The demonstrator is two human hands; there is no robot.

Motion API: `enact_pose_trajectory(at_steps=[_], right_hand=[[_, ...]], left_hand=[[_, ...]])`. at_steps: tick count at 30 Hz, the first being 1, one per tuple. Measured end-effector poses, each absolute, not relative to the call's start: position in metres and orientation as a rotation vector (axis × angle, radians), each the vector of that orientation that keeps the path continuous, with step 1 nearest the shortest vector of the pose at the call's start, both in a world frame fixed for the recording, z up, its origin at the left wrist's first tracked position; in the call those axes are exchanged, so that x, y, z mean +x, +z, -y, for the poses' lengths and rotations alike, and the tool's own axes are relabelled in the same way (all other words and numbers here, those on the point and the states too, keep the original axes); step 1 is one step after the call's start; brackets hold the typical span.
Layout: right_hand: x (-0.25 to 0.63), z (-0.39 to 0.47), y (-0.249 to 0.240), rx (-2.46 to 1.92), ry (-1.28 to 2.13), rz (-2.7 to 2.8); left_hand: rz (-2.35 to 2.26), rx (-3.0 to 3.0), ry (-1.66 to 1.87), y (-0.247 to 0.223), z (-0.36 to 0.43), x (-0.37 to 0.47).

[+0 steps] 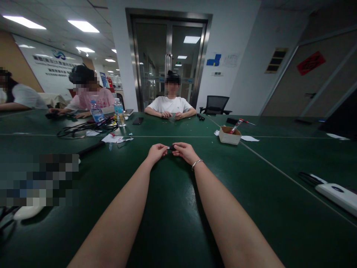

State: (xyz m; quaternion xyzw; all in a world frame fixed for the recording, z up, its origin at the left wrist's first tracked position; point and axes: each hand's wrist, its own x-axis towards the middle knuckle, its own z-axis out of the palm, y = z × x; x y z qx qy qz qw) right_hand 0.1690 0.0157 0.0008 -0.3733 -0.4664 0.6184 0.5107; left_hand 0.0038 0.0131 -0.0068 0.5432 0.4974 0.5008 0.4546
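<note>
Both my arms reach forward over the green table (167, 208). Between my hands is a small black object with a silvery end (170, 148), too small to name for sure; it looks like a USB stick. My left hand (157, 153) pinches around its silvery end. Fingers of my right hand (184, 152) close on the black body, hiding part of it. A silver bracelet (196, 164) circles my right wrist. The two hands nearly meet, slightly above or at the tabletop; I cannot tell which.
Across the table sits a person in a white shirt (170, 106). Left are water bottles (119, 113), black cables (80, 128), a phone (137, 121) and paper scraps (113, 138). A small box (229, 136) with a tool inside stands right. A white device (337, 195) lies far right.
</note>
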Motion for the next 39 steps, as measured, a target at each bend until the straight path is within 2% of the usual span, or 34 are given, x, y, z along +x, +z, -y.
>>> enact_pose_trajectory(at_steps=[16,31,34,36,39], right_hand=[[0.17,-0.018,-0.004,-0.873,1.482,1.15],[0.168,-0.017,-0.001,-0.923,1.49,1.124],[0.168,-0.016,-0.001,-0.907,1.496,1.1],[0.169,-0.016,-0.001,-0.885,1.498,1.081],[0.169,-0.018,-0.004,-0.839,1.494,1.093]], left_hand=[[-1.368,1.526,1.143,-0.015,-0.018,0.003],[-1.136,1.516,1.348,-0.011,-0.012,0.003],[-1.171,1.441,1.496,0.006,-0.012,0.007],[-1.15,1.443,1.593,0.033,-0.005,0.016],[-0.903,1.652,1.379,0.088,0.035,0.035]])
